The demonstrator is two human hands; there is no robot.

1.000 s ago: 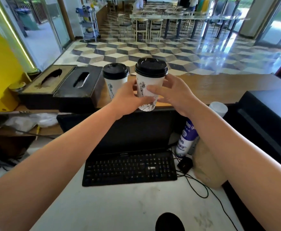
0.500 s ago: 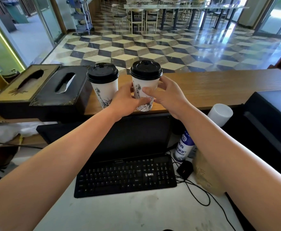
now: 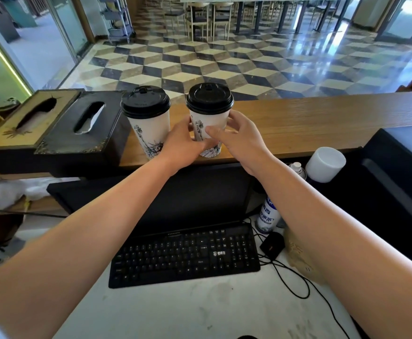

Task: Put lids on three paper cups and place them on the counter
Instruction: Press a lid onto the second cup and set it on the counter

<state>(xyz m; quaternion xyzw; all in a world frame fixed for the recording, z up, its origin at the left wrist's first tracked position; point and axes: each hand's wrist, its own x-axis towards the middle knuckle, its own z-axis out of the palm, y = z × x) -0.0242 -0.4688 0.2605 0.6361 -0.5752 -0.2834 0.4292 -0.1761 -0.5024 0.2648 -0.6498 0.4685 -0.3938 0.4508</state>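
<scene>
Two white paper cups with black lids and a drawn statue print stand on the wooden counter (image 3: 298,118). The left cup (image 3: 148,123) stands alone beside the dark tissue box. The right cup (image 3: 210,118) rests with its base at the counter's near edge. My left hand (image 3: 183,145) wraps its left side and my right hand (image 3: 236,138) its right side, both gripping it. A third cup is not in view.
Two tissue boxes (image 3: 77,128) sit at the counter's left end. Below the counter are a monitor (image 3: 188,192), a black keyboard (image 3: 185,255), a spray can (image 3: 268,216), a white cylinder (image 3: 324,165), cables and a black machine (image 3: 400,167) at right.
Both hands lowered the right cup from the air onto the counter's near edge, next to the left cup. The camera tilted down and closer.
</scene>
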